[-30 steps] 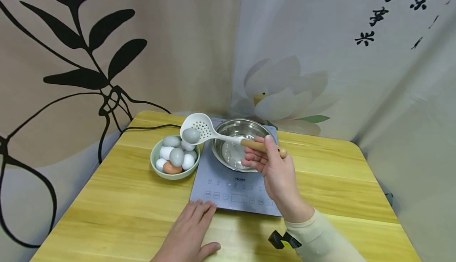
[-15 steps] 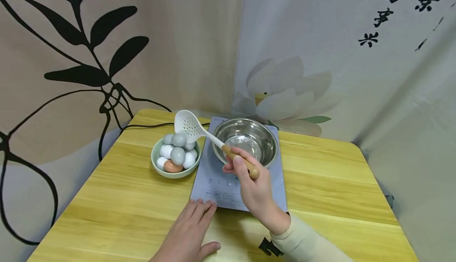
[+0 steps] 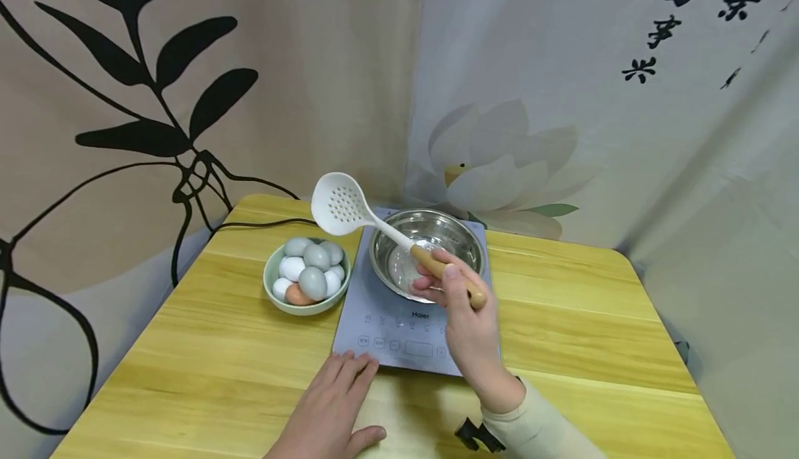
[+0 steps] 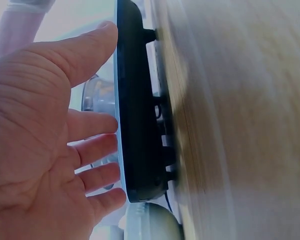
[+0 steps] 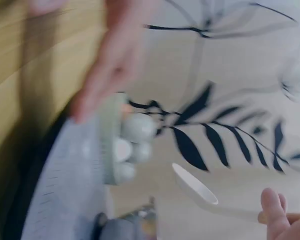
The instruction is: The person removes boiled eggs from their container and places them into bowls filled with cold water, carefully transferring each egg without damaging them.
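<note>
My right hand (image 3: 471,327) grips the wooden handle of a white slotted skimmer (image 3: 340,204). Its perforated head holds nothing and hangs above and behind a pale green bowl (image 3: 307,310). Grey, white and brown eggs (image 3: 314,256) are heaped in that bowl. In the right wrist view, the skimmer (image 5: 195,185) shows edge-on beyond the eggs (image 5: 139,127). Flat on the table, my left hand (image 3: 337,403) touches the front edge of an induction cooktop (image 3: 374,327) with extended fingers. In the left wrist view, the fingers (image 4: 97,175) meet the cooktop's dark side.
A steel pot (image 3: 465,240) with what looks like clear water stands on the cooktop, partly behind my right hand. The bowl sits just left of the cooktop on a wooden table (image 3: 574,306). A black cable (image 3: 268,222) runs behind the bowl. Printed curtains (image 3: 324,84) hang behind the table.
A grey egg has left the skimmer and now lies on the heap in the bowl. The skimmer tipped over the bowl, then lifted away bare. My left hand stayed put.
</note>
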`<action>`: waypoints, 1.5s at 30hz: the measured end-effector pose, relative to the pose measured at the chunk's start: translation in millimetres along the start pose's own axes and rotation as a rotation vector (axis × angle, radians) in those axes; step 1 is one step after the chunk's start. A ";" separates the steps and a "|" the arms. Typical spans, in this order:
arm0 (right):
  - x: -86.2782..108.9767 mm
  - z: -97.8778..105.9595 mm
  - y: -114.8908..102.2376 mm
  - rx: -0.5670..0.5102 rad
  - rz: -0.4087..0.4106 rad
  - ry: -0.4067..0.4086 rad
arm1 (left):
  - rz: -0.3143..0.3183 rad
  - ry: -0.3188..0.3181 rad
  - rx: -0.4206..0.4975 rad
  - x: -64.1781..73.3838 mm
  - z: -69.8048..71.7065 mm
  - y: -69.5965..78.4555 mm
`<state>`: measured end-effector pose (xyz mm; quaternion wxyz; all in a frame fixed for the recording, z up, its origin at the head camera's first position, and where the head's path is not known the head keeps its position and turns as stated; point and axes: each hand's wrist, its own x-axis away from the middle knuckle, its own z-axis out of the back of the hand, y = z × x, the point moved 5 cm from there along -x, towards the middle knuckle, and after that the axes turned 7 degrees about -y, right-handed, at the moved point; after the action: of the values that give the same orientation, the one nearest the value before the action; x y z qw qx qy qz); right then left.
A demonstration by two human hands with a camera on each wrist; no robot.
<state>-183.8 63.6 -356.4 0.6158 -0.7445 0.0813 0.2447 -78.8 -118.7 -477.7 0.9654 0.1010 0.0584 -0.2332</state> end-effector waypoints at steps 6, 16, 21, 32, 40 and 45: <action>6.2 52.7 -12.2 -0.293 -0.109 0.284 | 0.006 -0.011 0.004 1.1 -1.5 -2.9; 53.6 150.1 -16.2 -0.417 -0.106 0.662 | 0.019 -0.003 -0.006 3.9 -0.3 -8.2; 78.1 171.5 -6.1 -0.504 -0.162 0.800 | 0.040 -0.030 0.011 3.3 0.4 -11.8; 91.8 179.1 14.3 -0.463 -0.207 0.857 | 0.062 -0.046 0.022 0.7 -2.1 -17.0; 99.3 208.9 51.4 -0.545 -0.309 0.968 | 0.047 -0.009 -0.006 0.0 -2.9 -17.5; 108.5 223.7 74.8 -0.719 -0.348 1.019 | 0.040 0.004 -0.016 1.6 -1.6 -17.9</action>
<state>-180.4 280.1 -499.6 0.2428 -0.9295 0.1546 -0.2305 -85.7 -134.6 -482.5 0.9705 0.0948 0.0600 -0.2133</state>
